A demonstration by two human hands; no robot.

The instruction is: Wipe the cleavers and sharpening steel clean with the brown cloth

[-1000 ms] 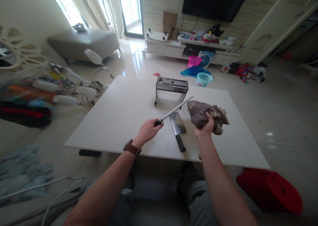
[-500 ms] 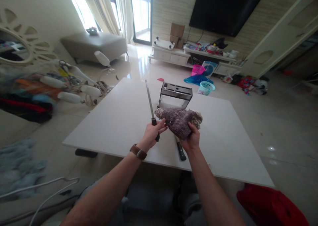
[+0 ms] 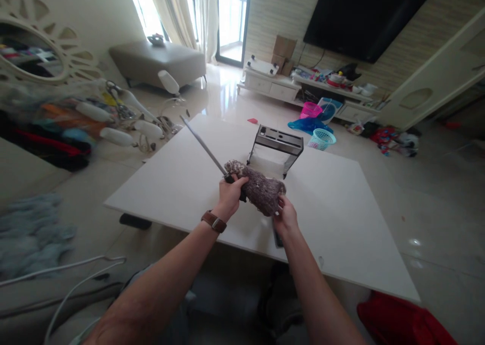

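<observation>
My left hand point(image 3: 229, 196) is closed round the black handle of a sharpening steel point(image 3: 202, 144), whose long metal rod points up and to the left. Its thumb also lies on the left end of a fuzzy purple-grey cloth point(image 3: 264, 188). The cloth's right end is pinched in the fingers of my right hand point(image 3: 286, 216), so it stretches between both hands above the table. Beneath my right hand, a black-handled knife point(image 3: 278, 240) lies on the white table point(image 3: 333, 213), mostly hidden. Just beyond the cloth stands a knife holder point(image 3: 279, 138) with a dark, slotted top.
A turquoise basket point(image 3: 322, 139), a pink basket point(image 3: 310, 109) and a blue plastic bag point(image 3: 308, 125) are on the floor past the table. White lamp arms point(image 3: 147, 129) reach close to its left side. Red fabric point(image 3: 401, 317) lies at the lower right.
The steel has tilted from nearly upright to leaning left. The cloth has moved left and down, its left end now under my left thumb. My right hand has shifted down over the knife handle.
</observation>
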